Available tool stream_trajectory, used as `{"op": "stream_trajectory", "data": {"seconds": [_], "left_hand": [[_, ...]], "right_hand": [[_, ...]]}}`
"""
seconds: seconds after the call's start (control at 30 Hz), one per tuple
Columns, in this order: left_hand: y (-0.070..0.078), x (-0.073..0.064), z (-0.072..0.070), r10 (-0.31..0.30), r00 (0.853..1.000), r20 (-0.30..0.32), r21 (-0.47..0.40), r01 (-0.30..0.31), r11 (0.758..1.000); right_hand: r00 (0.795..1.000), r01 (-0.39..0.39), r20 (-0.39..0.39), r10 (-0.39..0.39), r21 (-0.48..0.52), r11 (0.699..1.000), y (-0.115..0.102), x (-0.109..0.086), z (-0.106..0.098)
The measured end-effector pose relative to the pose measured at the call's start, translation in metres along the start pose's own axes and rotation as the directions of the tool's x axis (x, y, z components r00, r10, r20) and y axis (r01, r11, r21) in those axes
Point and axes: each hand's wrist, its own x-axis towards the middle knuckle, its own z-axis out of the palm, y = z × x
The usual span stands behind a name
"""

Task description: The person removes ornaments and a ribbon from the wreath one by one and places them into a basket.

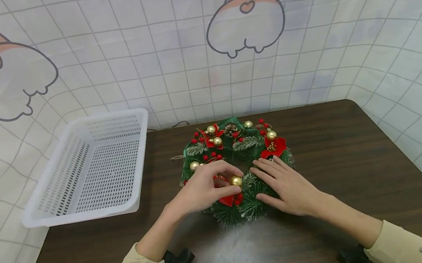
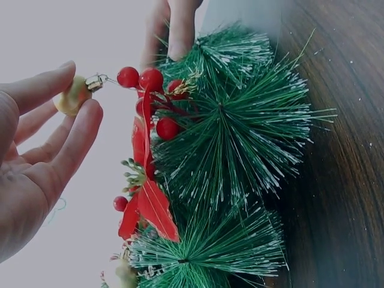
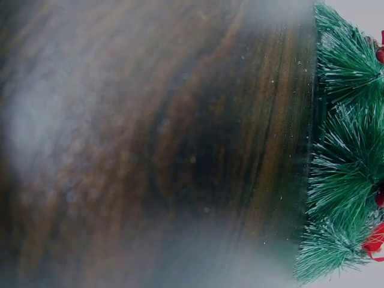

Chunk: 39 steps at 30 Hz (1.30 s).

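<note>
A green Christmas wreath (image 1: 259, 192) lies on the table, dressed with red poinsettias (image 1: 274, 146), red berries and gold balls. My left hand (image 1: 203, 189) pinches a gold ball ornament (image 2: 74, 96) between thumb and fingers, above the wreath's near part. In the left wrist view the ball's metal cap and wire loop sit close to the red berries (image 2: 151, 79); whether the loop is fastened there I cannot tell. On the wreath's right side rests my right hand (image 1: 289, 188), its fingers spread and fairly straight. The right wrist view shows only wreath needles (image 3: 345, 174) and tabletop, not the hand.
A white slotted plastic basket (image 1: 139, 160) stands at the left of the dark wooden table (image 1: 332, 145). Behind the table hangs a white grid-patterned cloth (image 1: 179, 81) with cartoon animals. A thin cord (image 1: 180, 123) shows at the back edge.
</note>
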Motion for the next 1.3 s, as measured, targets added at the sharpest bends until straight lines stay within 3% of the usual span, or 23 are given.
{"op": "stream_trajectory", "data": {"seconds": [0.33, 0.77, 1.07, 1.3], "left_hand": [[0.004, -0.003, -0.002, 0.007, 1.0, 0.012, 0.053, -0.008, 0.999], [-0.001, -0.004, 0.003, -0.022, 0.999, 0.039, -0.008, 0.023, 1.0], [-0.003, 0.001, 0.015, 0.029, 0.997, 0.065, 0.02, -0.03, 0.999], [-0.003, -0.006, 0.013, 0.063, 0.996, 0.069, 0.021, -0.065, 0.998]], "right_hand": [[1.0, 0.007, 0.003, -0.007, -0.013, 1.0, 0.001, 0.0, 0.001], [1.0, 0.005, 0.001, -0.005, -0.006, 1.0, 0.001, 0.0, 0.001], [1.0, 0.012, -0.003, -0.012, -0.017, 1.0, 0.001, -0.001, 0.001], [1.0, 0.012, -0.004, -0.013, -0.016, 1.0, 0.002, -0.001, 0.002]]}}
